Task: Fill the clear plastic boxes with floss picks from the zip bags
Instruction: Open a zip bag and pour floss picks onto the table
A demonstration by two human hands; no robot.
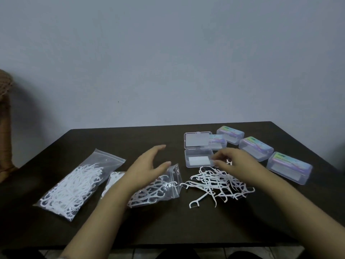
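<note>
L hand fingers spread wide over clear zip bag; R hand fingers curled, pinching white floss pick beside open clear plastic box.

You are looking at a dark brown, plain flat counter set against a pale grey-blue unpatterned wall. The thin plastic floss picks in the loose pile are white, and so are those packed inside the clear, colourless zip bag on the left and the second clear zip bag. The open clear plastic box shows a white rectangular patch in its base and a greyish-white one in its lid. The closed clear plastic boxes carry labels banded in green, light blue, pink and purple. At the left edge you see a brown woven-looking shape.
</note>
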